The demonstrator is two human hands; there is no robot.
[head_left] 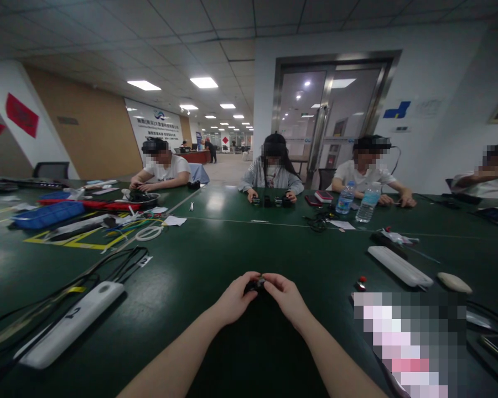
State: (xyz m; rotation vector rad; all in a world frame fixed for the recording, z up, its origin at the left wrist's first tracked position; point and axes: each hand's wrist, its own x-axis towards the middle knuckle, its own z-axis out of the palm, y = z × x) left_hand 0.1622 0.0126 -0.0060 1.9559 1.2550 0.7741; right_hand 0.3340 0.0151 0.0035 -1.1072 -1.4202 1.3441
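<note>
My left hand [234, 298] and my right hand [286, 296] meet over the dark green table [216, 249], close to my body. Both pinch a small black object [255, 285] between their fingertips. The object is mostly covered by my fingers, so I cannot make out what it is. My forearms reach in from the bottom edge.
A white power strip [72, 323] with black cables lies at my left, another white strip [398, 265] at my right beside a small red-capped item [361, 283]. Two water bottles [357, 202] stand farther off. Several people sit along the far side, working with small black parts.
</note>
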